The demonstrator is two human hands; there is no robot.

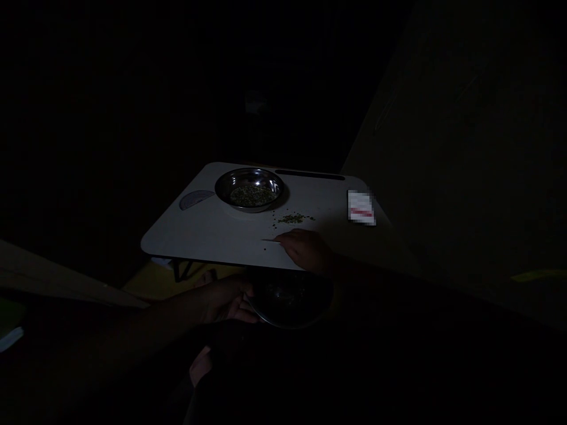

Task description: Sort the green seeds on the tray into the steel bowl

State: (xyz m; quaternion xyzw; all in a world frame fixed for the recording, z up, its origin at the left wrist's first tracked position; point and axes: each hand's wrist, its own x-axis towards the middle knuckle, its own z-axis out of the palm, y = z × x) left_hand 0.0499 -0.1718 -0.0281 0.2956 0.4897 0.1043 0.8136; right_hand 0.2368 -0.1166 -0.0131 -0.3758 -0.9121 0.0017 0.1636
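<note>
My left hand (pixel 233 297) is closed on the rim of a dark metal bowl (pixel 292 313), which it holds just below the near edge of the white table (pixel 199 236). Over that edge, my right hand (pixel 305 247) pinches a thin pale flat piece (pixel 269 240) whose kind I cannot make out. Beyond the right hand lies a small scatter of greenish bean-like grains (pixel 293 218). A shiny steel bowl (pixel 225 188) with a layer of similar grains (pixel 252 196) stands farther back on the left of the table.
A blurred white packet with a red band (pixel 361 208) lies at the table's right. On its left is a grey half-round mark (pixel 195 199), with a dark slot (pixel 310 175) along the back. A folding leg (pixel 179 270) shows underneath. The surroundings are very dark.
</note>
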